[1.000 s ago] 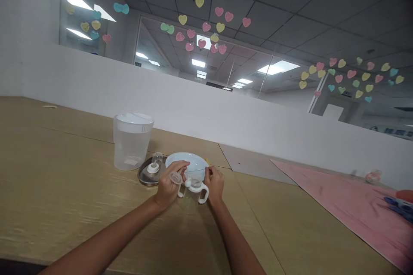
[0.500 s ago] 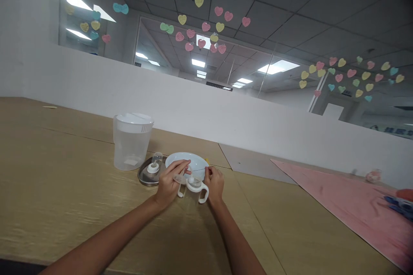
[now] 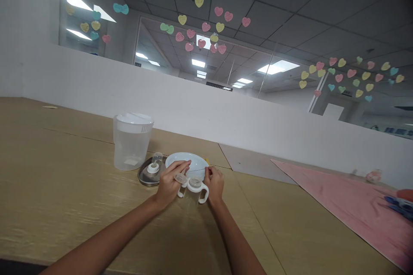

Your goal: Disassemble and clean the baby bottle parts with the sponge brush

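Clearly, the bottle (image 3: 195, 185) is between left hand (image 3: 170, 182) and right hand (image 3: 215, 184).

- Open passage lies over the wooden tabletop (image 3: 61, 193) left of the left forearm (image 3: 119, 232), and between the right forearm (image 3: 235, 234) and the flat pink cloth (image 3: 342, 197).
- The near gap between the forearms leads to the clear cup with curved white handles (image 3: 195, 188); left hand (image 3: 168, 183) and right hand (image 3: 215, 183) flank it.
- A round white bowl (image 3: 181, 157) stands beyond.
- A tall translucent plastic pitcher (image 3: 132, 146) and round metal tray (image 3: 142, 179) obstruct the left.
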{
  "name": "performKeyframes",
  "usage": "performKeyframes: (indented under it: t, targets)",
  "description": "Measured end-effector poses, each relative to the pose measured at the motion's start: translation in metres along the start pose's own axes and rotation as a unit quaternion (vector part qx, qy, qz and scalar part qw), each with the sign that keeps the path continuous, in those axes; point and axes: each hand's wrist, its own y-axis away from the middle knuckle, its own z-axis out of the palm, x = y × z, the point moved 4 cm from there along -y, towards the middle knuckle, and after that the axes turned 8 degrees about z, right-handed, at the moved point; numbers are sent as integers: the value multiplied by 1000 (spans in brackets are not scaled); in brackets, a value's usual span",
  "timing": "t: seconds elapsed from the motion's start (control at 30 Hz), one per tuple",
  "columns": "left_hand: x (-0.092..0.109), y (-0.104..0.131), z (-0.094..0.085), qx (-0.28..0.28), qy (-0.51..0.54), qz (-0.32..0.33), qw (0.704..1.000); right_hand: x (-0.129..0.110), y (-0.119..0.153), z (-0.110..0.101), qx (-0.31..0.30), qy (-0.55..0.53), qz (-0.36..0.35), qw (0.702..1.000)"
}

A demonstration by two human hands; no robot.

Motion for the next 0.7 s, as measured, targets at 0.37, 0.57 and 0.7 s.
performKeyframes:
  t: [0.37, 0.57, 0.7]
  targets:
    - [-4, 3, 0, 4, 3, 26, 1000, 1, 0, 1, 12, 11, -11, 1000]
    - [-5, 5, 2, -2, 18, 50, 999, 1, 0, 0, 11, 12, -13, 1000]
    - [-2, 7, 6, -37, 52, 75, 995, 0, 1, 0, 17, 15, -19, 1000]
